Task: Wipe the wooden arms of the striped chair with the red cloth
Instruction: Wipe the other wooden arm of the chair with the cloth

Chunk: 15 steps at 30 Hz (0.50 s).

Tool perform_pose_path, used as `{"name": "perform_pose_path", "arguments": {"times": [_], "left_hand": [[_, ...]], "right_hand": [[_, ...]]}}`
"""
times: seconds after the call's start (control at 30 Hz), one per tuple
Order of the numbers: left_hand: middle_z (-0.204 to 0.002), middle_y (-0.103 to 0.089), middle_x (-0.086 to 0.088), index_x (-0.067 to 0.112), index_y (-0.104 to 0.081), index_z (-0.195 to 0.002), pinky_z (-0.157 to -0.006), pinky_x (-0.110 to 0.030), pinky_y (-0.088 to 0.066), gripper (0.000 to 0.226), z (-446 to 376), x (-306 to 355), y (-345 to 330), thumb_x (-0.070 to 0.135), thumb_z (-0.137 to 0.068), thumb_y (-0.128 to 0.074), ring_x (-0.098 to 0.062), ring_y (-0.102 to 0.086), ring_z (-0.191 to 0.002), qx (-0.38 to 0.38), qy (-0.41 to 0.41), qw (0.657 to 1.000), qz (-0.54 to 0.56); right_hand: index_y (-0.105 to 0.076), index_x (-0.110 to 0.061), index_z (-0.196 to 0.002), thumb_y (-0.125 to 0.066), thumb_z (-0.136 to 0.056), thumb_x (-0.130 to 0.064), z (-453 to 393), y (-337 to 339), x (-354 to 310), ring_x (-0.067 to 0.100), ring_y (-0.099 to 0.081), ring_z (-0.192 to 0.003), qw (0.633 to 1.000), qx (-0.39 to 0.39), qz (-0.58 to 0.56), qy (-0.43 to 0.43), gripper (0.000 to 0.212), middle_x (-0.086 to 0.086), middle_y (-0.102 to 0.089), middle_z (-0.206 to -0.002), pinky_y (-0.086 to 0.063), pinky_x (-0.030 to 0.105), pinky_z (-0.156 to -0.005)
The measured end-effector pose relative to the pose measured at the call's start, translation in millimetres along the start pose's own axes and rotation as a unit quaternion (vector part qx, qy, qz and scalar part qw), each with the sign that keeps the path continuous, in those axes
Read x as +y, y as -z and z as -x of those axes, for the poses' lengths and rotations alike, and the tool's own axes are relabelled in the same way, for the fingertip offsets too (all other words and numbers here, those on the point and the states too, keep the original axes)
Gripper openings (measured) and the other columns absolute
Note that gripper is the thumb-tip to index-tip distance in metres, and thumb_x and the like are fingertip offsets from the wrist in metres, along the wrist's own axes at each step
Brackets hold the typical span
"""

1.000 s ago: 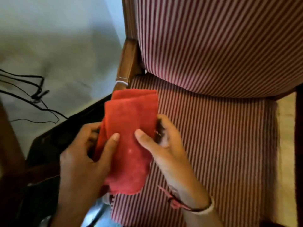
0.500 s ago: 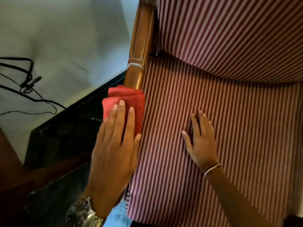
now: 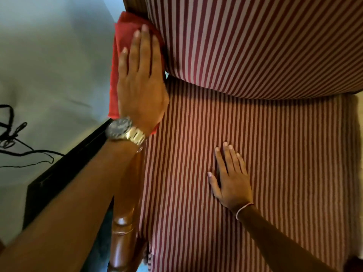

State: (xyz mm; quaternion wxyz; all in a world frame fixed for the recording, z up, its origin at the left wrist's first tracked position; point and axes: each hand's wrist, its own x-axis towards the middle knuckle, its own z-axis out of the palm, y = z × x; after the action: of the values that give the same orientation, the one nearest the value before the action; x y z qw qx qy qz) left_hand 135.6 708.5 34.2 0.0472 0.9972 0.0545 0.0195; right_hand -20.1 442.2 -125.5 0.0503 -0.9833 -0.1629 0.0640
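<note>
The red cloth [image 3: 119, 46] lies folded over the far end of the chair's left wooden arm [image 3: 125, 222], close to the striped backrest [image 3: 255, 40]. My left hand [image 3: 141, 79], with a metal watch on its wrist, lies flat on the cloth with fingers straight and presses it onto the arm. The cloth and my hand hide that part of the arm; the glossy brown near end shows below my forearm. My right hand [image 3: 229, 177] rests flat, fingers spread, on the striped seat cushion [image 3: 284, 173] and holds nothing.
A dark piece of furniture [image 3: 64, 173] stands just left of the chair arm. Black cables [image 3: 11, 138] lie on the pale floor at the far left. A bit of the chair's right wooden arm [image 3: 355, 264] shows at the bottom right corner.
My left hand has slid the red cloth along the left arm from near its middle up to the backrest. My right hand let go of the cloth earlier and stays flat on the seat.
</note>
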Motion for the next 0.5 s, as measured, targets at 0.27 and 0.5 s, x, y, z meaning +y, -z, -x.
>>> {"name": "perform_pose_path", "arguments": {"times": [0.27, 0.5], "left_hand": [[-0.169, -0.015, -0.020, 0.001, -0.026, -0.159, -0.126, -0.053, -0.015, 0.065, 206.2, -16.8, -4.3, 0.027, -0.100, -0.040, -0.036, -0.014, -0.157, -0.062, -0.040, 0.996, -0.047], [-0.172, -0.008, -0.019, 0.007, -0.011, -0.163, -0.130, -0.052, -0.012, 0.065, 48.4, -3.1, -1.5, 0.020, -0.104, -0.035, -0.034, -0.008, -0.160, -0.002, -0.005, 1.000, -0.016]], "right_hand": [[-0.026, -0.011, -0.161, -0.031, -0.104, -0.052, -0.5, -5.0, -0.6, 0.026, -0.013, -0.161, 1.000, 0.020, 0.001, -0.005, 0.071, 0.015, -0.021, -0.171, -0.005, 0.042, -0.132], [-0.028, -0.011, -0.161, -0.035, -0.103, -0.051, 1.8, -2.5, -2.4, 0.028, -0.018, -0.160, 1.000, 0.022, -0.001, -0.003, 0.070, 0.016, -0.023, -0.170, -0.014, 0.046, -0.131]]}}
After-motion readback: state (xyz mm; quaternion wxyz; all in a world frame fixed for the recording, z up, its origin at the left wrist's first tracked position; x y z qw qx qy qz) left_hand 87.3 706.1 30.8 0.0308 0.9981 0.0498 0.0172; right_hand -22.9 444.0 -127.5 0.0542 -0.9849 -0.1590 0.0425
